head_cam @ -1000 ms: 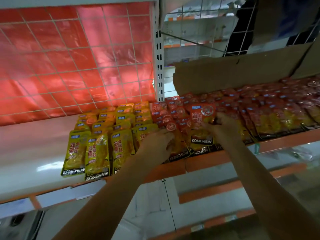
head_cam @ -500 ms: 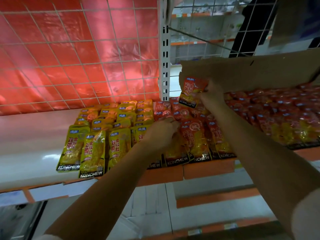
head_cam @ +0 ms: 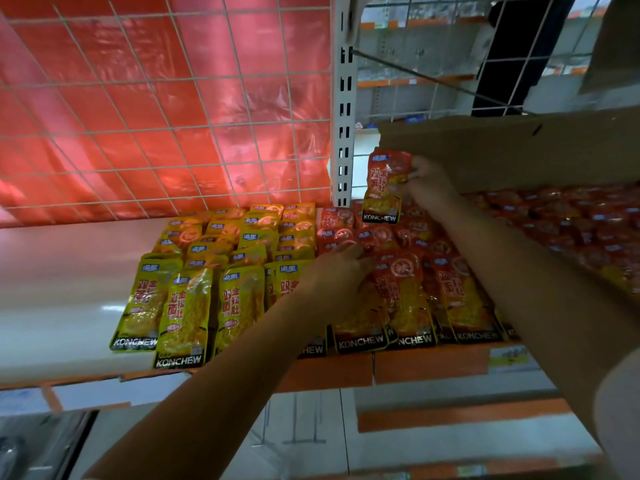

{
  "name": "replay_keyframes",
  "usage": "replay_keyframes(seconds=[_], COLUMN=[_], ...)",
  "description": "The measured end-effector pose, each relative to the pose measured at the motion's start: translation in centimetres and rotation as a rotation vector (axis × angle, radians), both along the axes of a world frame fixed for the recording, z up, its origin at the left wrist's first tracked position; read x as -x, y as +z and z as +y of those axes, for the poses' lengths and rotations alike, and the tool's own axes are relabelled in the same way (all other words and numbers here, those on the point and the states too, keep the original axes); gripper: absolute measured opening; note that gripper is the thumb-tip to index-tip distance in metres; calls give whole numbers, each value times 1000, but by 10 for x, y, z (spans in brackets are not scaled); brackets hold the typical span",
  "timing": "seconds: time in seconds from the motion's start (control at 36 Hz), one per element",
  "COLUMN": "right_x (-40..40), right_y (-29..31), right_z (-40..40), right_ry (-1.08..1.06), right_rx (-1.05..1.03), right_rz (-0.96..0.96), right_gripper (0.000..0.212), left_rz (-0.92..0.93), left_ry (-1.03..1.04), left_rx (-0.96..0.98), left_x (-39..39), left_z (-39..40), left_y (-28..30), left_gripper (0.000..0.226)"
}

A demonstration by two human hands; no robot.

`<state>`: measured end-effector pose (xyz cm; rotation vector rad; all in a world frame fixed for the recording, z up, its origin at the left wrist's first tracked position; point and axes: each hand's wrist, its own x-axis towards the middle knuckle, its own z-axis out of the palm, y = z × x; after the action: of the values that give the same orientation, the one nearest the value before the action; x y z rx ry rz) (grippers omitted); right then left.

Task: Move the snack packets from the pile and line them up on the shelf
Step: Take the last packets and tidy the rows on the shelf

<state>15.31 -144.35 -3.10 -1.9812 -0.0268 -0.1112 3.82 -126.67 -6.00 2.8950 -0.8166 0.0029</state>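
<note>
Pinching 1 red snack packet (head_cam: 384,187) by its upper edge, the right hand (head_cam: 427,183) holds it upright above the back of the red rows (head_cam: 398,271), just in front of a cardboard flap (head_cam: 502,150). The left hand (head_cam: 337,275) rests with relaxed fingers on the lined-up packets beside the yellow rows (head_cam: 214,271) on the shelf (head_cam: 59,271). More red packets lie heaped to the right, the pile (head_cam: 571,223). The film pouch looks light, soft and slick, likely best held at its flat sealed rim.
</note>
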Motion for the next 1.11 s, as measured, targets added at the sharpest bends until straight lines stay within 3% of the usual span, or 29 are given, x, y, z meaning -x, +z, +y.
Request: replay_keyframes(seconds=[0.72, 0.97, 1.11], right_x=[-20, -17, -14], right_y=[-9, -12, -11], right_z=[9, 11, 12], right_ry=[18, 70, 50], right_rx=[-22, 82, 298], right_rz=[306, 412, 421], right_gripper=[41, 33, 30], left_rz=[25, 26, 25], left_ry=[-13, -25, -21], left_rx=[42, -8, 5], left_x=[6, 14, 13], left_z=[5, 6, 6], left_y=[-5, -7, -8], left_gripper=[46, 53, 53])
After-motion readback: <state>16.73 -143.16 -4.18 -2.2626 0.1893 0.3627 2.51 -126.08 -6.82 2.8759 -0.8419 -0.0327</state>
